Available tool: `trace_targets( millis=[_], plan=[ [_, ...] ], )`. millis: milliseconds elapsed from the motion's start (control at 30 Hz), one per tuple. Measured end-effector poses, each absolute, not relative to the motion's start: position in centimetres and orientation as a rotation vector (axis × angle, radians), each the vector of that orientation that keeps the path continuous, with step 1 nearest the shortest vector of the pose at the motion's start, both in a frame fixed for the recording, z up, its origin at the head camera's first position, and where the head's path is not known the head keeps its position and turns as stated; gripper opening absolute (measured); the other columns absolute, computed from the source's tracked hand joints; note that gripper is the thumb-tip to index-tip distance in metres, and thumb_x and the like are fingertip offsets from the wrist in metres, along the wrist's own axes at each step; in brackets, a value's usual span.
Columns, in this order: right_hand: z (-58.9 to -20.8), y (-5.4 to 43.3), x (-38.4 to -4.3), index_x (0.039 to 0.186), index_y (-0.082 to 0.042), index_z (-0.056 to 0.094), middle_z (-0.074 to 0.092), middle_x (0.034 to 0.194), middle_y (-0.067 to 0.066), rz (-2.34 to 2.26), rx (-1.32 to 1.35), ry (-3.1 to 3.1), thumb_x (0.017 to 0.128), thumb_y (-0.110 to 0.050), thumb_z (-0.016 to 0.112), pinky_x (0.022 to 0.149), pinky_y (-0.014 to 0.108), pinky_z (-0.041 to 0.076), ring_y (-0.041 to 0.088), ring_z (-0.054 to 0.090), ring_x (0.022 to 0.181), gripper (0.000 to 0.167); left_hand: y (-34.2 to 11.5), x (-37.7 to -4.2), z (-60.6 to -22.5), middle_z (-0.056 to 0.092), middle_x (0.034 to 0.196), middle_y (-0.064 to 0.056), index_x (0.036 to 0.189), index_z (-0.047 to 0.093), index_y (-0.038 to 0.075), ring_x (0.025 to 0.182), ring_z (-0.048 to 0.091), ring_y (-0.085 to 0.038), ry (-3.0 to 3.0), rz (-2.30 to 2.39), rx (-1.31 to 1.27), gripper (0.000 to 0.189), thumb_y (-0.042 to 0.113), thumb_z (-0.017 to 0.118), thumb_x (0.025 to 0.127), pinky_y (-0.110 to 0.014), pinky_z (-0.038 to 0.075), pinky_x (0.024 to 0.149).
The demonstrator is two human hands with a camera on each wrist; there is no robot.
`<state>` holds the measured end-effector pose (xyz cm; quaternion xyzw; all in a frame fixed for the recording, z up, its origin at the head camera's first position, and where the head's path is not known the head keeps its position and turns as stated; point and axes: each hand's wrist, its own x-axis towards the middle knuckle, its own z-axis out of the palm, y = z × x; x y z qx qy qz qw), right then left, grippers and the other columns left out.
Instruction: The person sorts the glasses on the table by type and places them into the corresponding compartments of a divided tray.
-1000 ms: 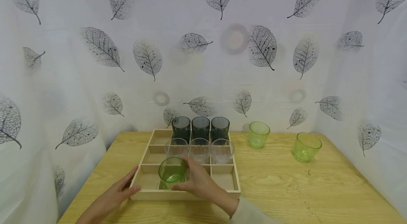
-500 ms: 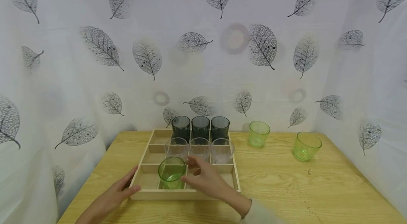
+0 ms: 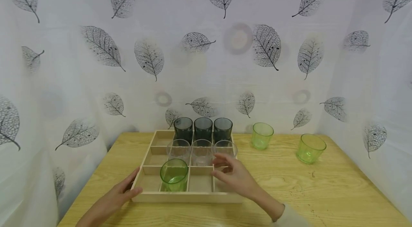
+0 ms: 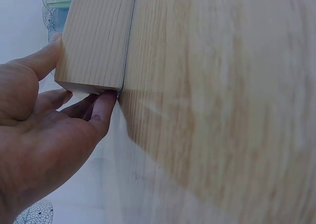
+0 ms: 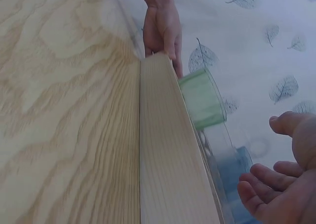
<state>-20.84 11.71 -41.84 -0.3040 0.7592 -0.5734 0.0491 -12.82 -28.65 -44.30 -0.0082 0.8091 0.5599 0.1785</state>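
Observation:
My left hand [image 3: 113, 195] grips the front left corner of a wooden compartment tray [image 3: 186, 197], thumb by the rim and fingers against the side. In the left wrist view that corner sits between thumb and fingertips. A green glass [image 3: 174, 177] stands upright in the front row, second compartment from the left. My right hand [image 3: 238, 178] hovers over the front right compartment, fingers loosely bent and holding nothing. It overlaps the rightmost of three clear glasses [image 3: 201, 153] in the middle row. Three dark grey glasses [image 3: 203, 130] fill compartments in the back row.
On the wooden table [image 3: 273, 191], right of the tray, stand two more green glasses: one [image 3: 262, 136] near the back edge, the other [image 3: 310, 149] farther right. A white curtain [image 3: 206, 76] with leaf prints hangs behind and at both sides.
My right hand has let go of the green glass and moved right, away from it. The glass stays in its compartment. My left hand keeps its place on the tray.

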Motion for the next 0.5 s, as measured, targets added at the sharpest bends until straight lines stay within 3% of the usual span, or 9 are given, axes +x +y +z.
trace_targets(
  millis=[500],
  plan=[
    [-42.1, 18.4, -21.9, 0.143, 0.006, 0.054, 0.066, 0.128, 0.019, -1.835, -0.724, 2.519, 0.098, -0.011, 0.073, 0.091, 0.027, 0.053, 0.036, 0.062, 0.118, 0.051, -28.6, -12.8, -44.3, -0.005, 0.169, -0.026, 0.167, -0.001, 0.01, 0.152, 0.004, -0.049, 2.299, 1.574, -0.031, 0.083, 0.036, 0.053, 0.11, -0.065, 0.026, 0.116]
  ],
)
